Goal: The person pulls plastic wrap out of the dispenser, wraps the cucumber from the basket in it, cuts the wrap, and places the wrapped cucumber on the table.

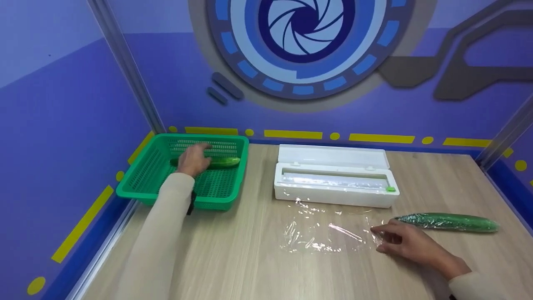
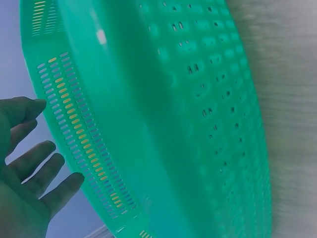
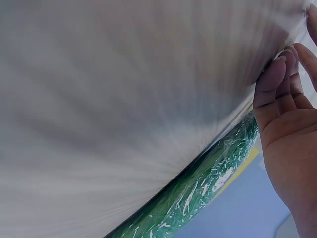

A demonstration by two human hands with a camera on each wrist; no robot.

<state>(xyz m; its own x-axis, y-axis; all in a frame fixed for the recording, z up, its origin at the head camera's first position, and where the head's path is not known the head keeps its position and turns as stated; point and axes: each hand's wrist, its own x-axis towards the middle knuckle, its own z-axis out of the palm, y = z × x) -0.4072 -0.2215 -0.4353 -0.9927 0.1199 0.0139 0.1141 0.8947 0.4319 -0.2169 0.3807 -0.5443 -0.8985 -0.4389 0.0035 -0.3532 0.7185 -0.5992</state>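
My left hand (image 1: 193, 160) is over the green plastic basket (image 1: 214, 203), just above an unwrapped cucumber (image 1: 225, 162) and hiding part of it. In the left wrist view that hand's fingers (image 2: 37, 166) are spread, with nothing between them. A sheet of cling film (image 1: 320, 233) lies on the table. At its right edge, my right hand (image 1: 410, 243) touches the film with its fingertips, thumb and forefinger apart. Just behind the right hand lies a cucumber wrapped in film (image 1: 454, 222); the right wrist view also shows this wrapped cucumber (image 3: 198, 193).
A white cling film box (image 1: 333, 198) stands at the back middle, its lid (image 1: 333, 156) raised. Inside is a film roll (image 1: 333, 181), and a green slider (image 1: 390, 189) sits at the right end. Blue printed walls (image 1: 166, 75) enclose the wooden table (image 1: 250, 258).
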